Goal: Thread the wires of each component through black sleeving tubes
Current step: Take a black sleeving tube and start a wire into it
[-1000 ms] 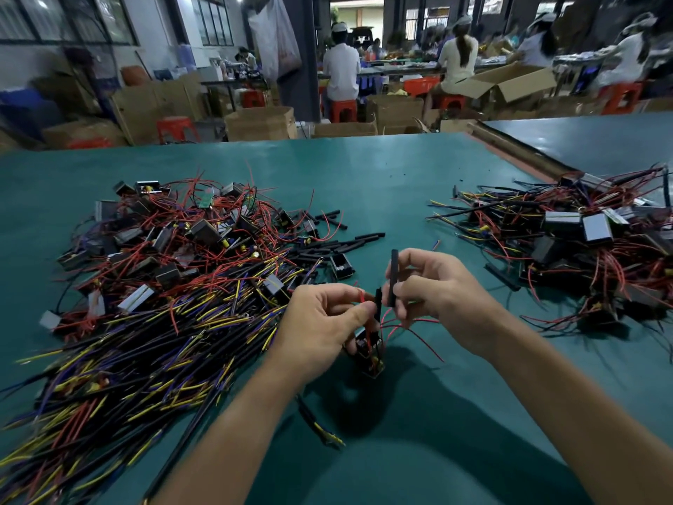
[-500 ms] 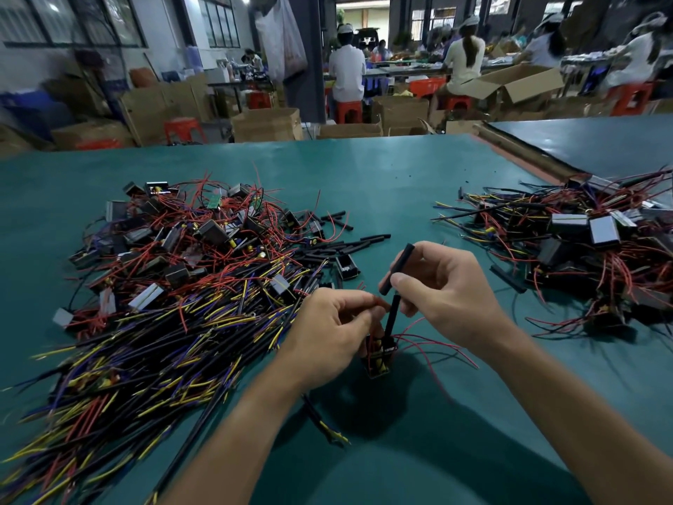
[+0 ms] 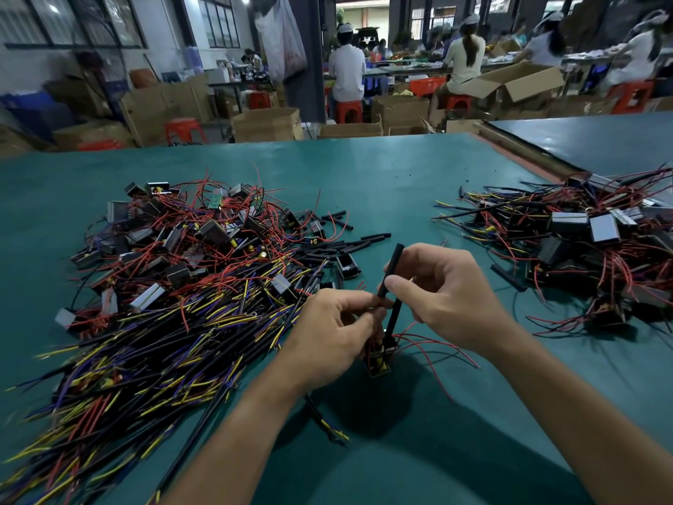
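Your right hand (image 3: 448, 297) pinches a black tube (image 3: 392, 267) that tilts up and away. Your left hand (image 3: 335, 329) curls round a small component (image 3: 378, 359) just below it, about halfway along the near edge of the table (image 3: 400, 176). Thin red wires (image 3: 429, 340) trail from the component to the right, a big heap of parts (image 3: 174, 286) lies toward the left edge, and another heap (image 3: 582, 242) toward the right edge.

Beyond the green table (image 3: 382, 176) stand cardboard boxes (image 3: 267, 125) and red stools (image 3: 184, 129), windows (image 3: 222, 23) at left.
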### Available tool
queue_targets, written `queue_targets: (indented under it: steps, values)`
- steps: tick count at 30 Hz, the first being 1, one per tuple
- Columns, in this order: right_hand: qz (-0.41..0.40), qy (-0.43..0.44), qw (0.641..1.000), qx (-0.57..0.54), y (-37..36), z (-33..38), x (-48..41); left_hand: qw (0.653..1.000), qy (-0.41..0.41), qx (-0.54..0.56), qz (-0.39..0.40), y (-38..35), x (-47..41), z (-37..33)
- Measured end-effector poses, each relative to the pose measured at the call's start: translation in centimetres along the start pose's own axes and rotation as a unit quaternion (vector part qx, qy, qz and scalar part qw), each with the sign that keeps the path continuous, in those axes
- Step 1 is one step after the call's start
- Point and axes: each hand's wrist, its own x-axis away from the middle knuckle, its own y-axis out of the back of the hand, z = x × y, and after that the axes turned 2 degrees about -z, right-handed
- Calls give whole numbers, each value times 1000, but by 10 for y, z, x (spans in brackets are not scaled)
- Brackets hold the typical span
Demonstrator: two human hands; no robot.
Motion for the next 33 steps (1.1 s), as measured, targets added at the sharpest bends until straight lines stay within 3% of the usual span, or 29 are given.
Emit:
queue_targets:
  steps: [15,19,22,27,33]
  values:
    - [50,2,993,110,6,2,2,990,45,132,5,5,-5,3]
    - [86,9,984,154,3,0,6,991,63,113,17,6,-4,3]
    - [65,23,983,169,1,2,6,994,54,93,12,5,-5,2]
    - [18,21,994,106,-2,1,6,995,63,73,2,4,-6,4]
    - [37,43,989,134,-5,1,8,995,57,71,46,4,-4,2]
